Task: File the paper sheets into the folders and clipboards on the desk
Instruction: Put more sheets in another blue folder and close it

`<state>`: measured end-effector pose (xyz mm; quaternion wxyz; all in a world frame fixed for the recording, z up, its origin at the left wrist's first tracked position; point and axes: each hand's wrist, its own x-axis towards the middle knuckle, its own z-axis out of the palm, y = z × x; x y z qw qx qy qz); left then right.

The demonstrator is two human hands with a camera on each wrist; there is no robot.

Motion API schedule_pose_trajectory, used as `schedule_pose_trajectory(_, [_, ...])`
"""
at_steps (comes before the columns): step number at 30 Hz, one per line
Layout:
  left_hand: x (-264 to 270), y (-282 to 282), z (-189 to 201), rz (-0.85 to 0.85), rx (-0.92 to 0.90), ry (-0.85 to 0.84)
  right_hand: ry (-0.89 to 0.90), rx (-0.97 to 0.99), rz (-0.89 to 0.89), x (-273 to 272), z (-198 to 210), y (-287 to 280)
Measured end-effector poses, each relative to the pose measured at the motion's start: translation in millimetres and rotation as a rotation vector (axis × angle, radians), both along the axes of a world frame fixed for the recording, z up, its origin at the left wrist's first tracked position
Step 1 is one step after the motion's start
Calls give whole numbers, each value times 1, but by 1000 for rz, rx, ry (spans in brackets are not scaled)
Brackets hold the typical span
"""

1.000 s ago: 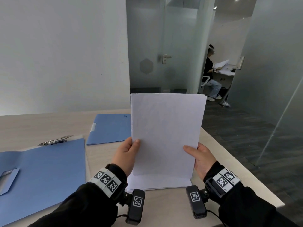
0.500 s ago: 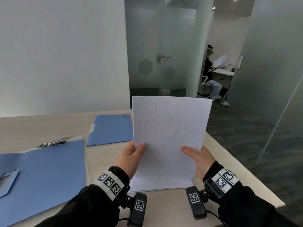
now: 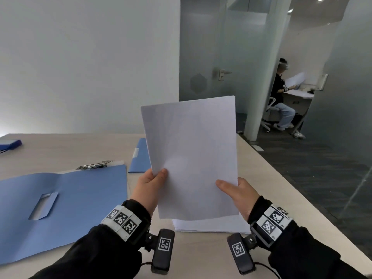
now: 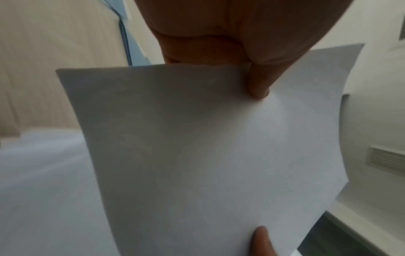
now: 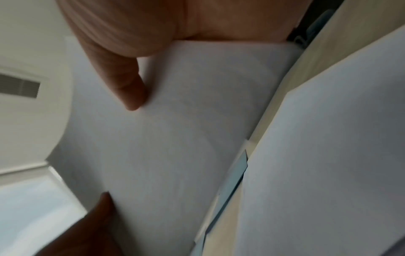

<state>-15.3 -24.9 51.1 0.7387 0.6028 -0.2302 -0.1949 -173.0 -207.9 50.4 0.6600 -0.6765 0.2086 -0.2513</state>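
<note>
I hold a thin sheaf of white paper sheets [image 3: 191, 154] upright above the desk, tilted a little to the left. My left hand [image 3: 150, 185] pinches its lower left edge, thumb in front [image 4: 258, 86]. My right hand [image 3: 234, 191] pinches the lower right edge, thumb on the front face [image 5: 129, 97]. A stack of white sheets [image 3: 211, 225] lies flat on the desk below the held ones. An open blue folder [image 3: 66, 206] lies at the left. A metal-clip clipboard [image 3: 94, 165] peeks out behind it. A closed blue folder [image 3: 140, 158] lies behind the held paper.
The light wooden desk [image 3: 60, 148] ends in a right edge near my right wrist. A dark blue folder or box [image 3: 9, 144] sits at the far left. Beyond a glass partition a person [image 3: 281, 97] sits at another desk.
The held sheets have risen a little off the stack and tipped to the left. My view has turned left, which brings more of the open folder into sight.
</note>
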Motion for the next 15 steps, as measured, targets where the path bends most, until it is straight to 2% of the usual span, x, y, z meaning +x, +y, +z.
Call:
schedule_pose_trajectory(3, [20, 33, 1, 104, 39, 54, 141, -141, 68, 26, -1, 26])
schedule_pose_trajectory(6, [39, 71, -3, 183, 125, 92, 198, -210, 179, 57, -7, 54])
schedule_pose_trajectory(11, [57, 142, -12, 262, 224, 116, 207, -189, 316, 104, -17, 100])
schedule_pose_trajectory(15, [65, 198, -17, 333, 273, 187, 242, -159, 345, 139, -28, 128])
